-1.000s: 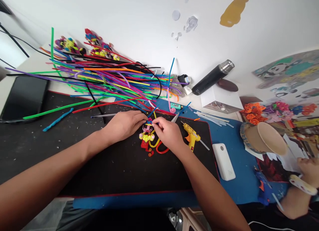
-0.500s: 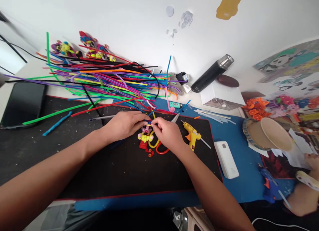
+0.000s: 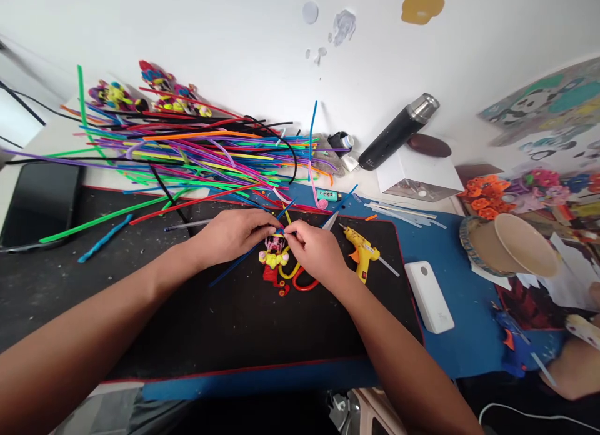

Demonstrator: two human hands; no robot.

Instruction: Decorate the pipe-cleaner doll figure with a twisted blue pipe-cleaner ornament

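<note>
A small pipe-cleaner figure (image 3: 274, 258) with a yellow upper body and red legs lies on the black mat (image 3: 262, 335). At its head, the fingertips of my left hand (image 3: 239, 234) pinch the blue-and-yellow top from the left. My right hand (image 3: 313, 249) grips the same top from the right, thumb and forefinger pressed together. Blue pipe-cleaner ends stick out around the fingers. Scissors with red-and-yellow handles (image 3: 307, 286) lie partly under my right hand. Just right of that hand is a yellow glue gun (image 3: 362, 250).
A heap of coloured pipe cleaners (image 3: 210, 149) spans the back left, beside a phone (image 3: 42, 200). A black flask (image 3: 396, 135) leans on a white box (image 3: 424, 175). Rightward are a power bank (image 3: 429, 297), a bowl (image 3: 525, 244) and another person's hand (image 3: 574, 366).
My hands remain at the figure's head with almost no movement. A dark blue pipe cleaner now shows more plainly below my left hand. The view has shifted slightly, and the other person's hand has moved a little.
</note>
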